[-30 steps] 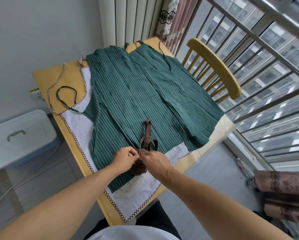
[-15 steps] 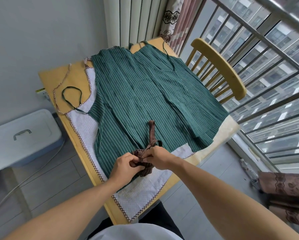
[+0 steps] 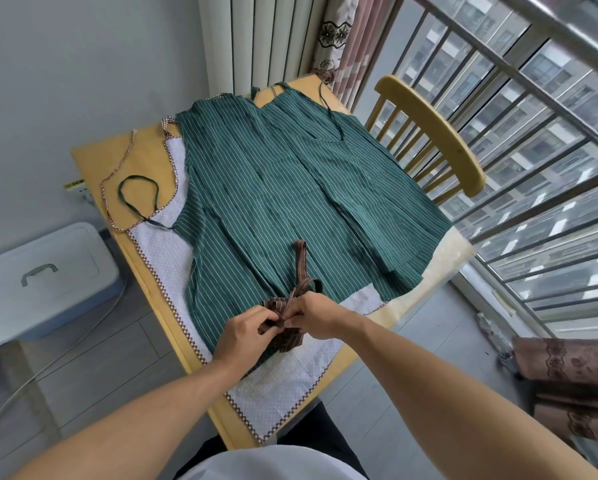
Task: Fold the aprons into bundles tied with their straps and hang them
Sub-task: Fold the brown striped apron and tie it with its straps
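A small brown striped apron bundle (image 3: 289,339) lies at the near edge of the wooden table (image 3: 93,157), partly hidden under my hands. Its brown strap (image 3: 301,263) runs away from me and loops back. My left hand (image 3: 243,332) pinches the strap on the bundle's left side. My right hand (image 3: 316,315) pinches the strap on the right, close against the left hand. Underneath lie a green striped apron (image 3: 283,188) spread flat and a white dotted apron (image 3: 162,249) with checked trim.
A wooden chair (image 3: 432,133) stands at the table's right side, before a railed window (image 3: 533,140). A white lidded bin (image 3: 37,278) sits on the floor at the left. Brown patterned cloth (image 3: 574,386) lies at the lower right. Curtains hang behind the table.
My hands have drawn closer together on the bundle and shifted the strap loop; the view has moved a little. The aprons beneath have not moved.
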The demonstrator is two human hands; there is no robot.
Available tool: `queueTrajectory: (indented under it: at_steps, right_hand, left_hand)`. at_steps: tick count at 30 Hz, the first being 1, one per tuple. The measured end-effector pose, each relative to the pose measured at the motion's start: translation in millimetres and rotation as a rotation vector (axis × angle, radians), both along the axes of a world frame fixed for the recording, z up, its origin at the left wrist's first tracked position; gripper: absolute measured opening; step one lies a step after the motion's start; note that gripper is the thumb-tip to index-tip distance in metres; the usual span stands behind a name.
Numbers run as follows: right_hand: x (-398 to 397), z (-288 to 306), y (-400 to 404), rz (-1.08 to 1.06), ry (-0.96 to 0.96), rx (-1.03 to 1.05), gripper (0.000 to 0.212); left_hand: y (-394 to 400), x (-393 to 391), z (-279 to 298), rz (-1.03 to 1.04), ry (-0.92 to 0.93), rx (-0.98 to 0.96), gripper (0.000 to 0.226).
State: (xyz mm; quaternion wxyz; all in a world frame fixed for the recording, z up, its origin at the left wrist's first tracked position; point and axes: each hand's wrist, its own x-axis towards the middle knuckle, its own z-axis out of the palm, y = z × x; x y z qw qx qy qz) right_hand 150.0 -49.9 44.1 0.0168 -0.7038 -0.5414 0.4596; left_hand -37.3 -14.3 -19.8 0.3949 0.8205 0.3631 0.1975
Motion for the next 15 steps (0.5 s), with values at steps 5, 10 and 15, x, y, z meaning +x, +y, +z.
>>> queueTrajectory:
  at_steps: [5, 10, 15]
  right_hand:
    - [1.2, -3.8, -1.9, 0.016, 0.005, -0.007, 0.016]
    - [-2.0, -7.6, -5.8, 0.041, 0.014, 0.012, 0.018]
    - [-0.3, -4.3, -7.6, 0.118, 0.047, -0.026, 0.022]
  left_hand:
    - [12.1, -6.9, -5.7, -0.121, 0.014, 0.195, 0.02]
    - [16.6, -9.9, -5.3, -0.183, 0.073, 0.262, 0.018]
    - [17.1, -11.5, -7.1, -0.189, 0.078, 0.268, 0.029]
